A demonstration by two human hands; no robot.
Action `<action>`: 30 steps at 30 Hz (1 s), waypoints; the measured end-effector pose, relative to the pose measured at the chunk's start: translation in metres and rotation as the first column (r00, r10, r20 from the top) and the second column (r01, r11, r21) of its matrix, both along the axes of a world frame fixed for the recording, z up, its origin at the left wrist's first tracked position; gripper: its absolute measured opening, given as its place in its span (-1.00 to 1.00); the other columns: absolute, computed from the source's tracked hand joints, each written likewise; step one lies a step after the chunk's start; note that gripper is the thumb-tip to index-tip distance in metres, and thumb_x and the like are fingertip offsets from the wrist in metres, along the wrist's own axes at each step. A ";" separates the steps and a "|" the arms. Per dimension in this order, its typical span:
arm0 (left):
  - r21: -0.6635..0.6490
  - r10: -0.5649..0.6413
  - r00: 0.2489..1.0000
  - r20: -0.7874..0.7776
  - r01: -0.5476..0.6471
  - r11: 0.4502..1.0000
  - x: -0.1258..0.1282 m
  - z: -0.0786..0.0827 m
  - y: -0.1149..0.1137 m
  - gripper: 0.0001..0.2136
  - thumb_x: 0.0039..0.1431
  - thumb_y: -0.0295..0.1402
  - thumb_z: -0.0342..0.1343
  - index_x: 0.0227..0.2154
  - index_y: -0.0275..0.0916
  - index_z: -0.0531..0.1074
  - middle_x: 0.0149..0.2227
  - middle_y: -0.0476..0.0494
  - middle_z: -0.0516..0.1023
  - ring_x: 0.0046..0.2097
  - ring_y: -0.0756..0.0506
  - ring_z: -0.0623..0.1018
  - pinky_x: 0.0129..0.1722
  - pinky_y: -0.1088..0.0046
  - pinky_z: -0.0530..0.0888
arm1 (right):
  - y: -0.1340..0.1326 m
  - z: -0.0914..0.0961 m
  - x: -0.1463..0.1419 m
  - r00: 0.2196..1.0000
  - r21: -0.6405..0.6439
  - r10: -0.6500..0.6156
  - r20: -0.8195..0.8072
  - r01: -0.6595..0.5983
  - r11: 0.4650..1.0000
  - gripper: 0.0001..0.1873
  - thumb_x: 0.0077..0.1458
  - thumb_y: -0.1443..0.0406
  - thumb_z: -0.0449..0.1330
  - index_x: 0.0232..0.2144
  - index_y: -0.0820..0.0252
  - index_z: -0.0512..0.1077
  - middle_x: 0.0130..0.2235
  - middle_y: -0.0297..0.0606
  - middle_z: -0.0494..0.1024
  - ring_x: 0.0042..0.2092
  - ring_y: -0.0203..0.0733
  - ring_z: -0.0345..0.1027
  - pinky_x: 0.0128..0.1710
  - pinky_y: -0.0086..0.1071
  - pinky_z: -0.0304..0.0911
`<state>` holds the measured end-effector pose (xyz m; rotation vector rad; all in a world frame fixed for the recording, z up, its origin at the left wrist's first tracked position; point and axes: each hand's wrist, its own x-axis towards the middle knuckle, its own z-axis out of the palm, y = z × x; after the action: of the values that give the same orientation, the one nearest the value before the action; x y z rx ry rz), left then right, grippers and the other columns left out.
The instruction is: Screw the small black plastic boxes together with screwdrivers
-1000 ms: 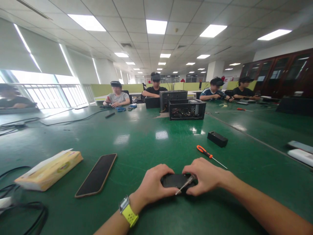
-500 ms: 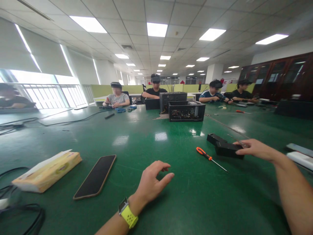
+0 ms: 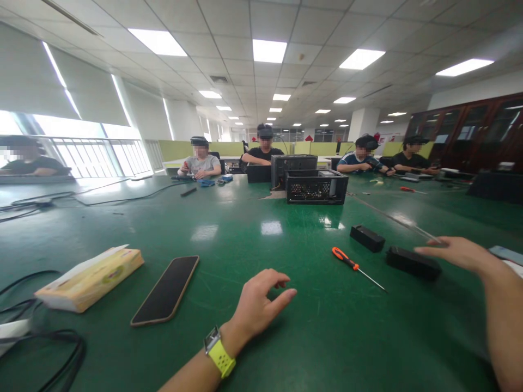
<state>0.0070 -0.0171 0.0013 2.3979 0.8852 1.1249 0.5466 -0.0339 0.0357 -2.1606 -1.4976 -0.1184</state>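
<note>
My left hand point(image 3: 261, 305) rests over the green table point(image 3: 327, 348), fingers curled a little, thumb apart, holding nothing. A yellow-green watch band point(image 3: 220, 356) is on that wrist. At the right, my right hand point(image 3: 461, 255) holds a thin, pointed metal tool point(image 3: 427, 234) that looks like tweezers. Its lower fingertip is beside a black oblong block point(image 3: 413, 263); whether they touch I cannot tell. Another black block point(image 3: 367, 238) lies to the left of it. Nearer me lies an orange-and-black screwdriver point(image 3: 347, 258), its shaft pointing right and toward me.
A phone point(image 3: 166, 291) and a tissue pack point(image 3: 92, 277) lie at the left, with black cables point(image 3: 53, 335) at the near-left corner. Farther off stand black computer cases point(image 3: 316, 187). Several people point(image 3: 202, 163) sit across the table. A white object point(image 3: 512, 267) lies at the right edge.
My right hand has moved right, and the nearer block has shifted right, apart from the other block. The metal tool moved with the hand. My left hand stays in place; the view turned slightly left.
</note>
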 end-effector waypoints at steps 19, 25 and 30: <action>0.048 0.087 0.996 0.020 -0.088 0.995 -0.002 0.000 0.001 -0.58 0.18 -0.19 0.21 0.07 -0.18 0.37 -0.01 -0.23 0.51 0.00 -0.22 0.48 0.03 0.18 0.42 | 0.046 0.016 -0.221 0.804 -0.086 0.584 -0.115 -0.594 0.800 -0.48 -0.07 -0.13 0.25 -0.36 0.22 0.49 -0.34 -0.21 0.54 -0.30 -0.08 0.37 -0.32 -0.32 0.19; 0.017 0.127 0.986 -0.110 -0.126 0.992 0.000 0.005 -0.001 -0.46 -0.06 -0.22 0.39 0.01 -0.19 0.41 -0.05 -0.21 0.54 0.01 -0.31 0.47 0.06 0.02 0.31 | 0.015 0.009 -0.304 0.564 -0.031 0.814 -0.139 -0.824 0.565 -0.52 -0.21 -0.03 0.40 -0.32 0.19 0.52 -0.32 -0.27 0.51 -0.27 -0.14 0.34 -0.26 -0.35 0.17; -0.052 0.098 0.985 -0.144 -0.106 0.993 0.003 0.003 -0.003 -0.60 -0.12 -0.21 0.43 -0.21 -0.20 0.50 -0.23 -0.10 0.59 -0.14 -0.25 0.52 0.04 0.02 0.24 | 0.014 -0.004 -0.303 0.516 -0.088 0.827 -0.223 -0.856 0.510 -0.49 -0.22 -0.02 0.41 -0.32 0.22 0.50 -0.36 -0.30 0.48 -0.32 -0.17 0.33 -0.34 -0.38 0.14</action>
<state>0.0097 -0.0200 0.0046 2.4318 1.0829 0.9587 0.2441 -0.0202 0.0319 -1.2444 -2.3613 0.5484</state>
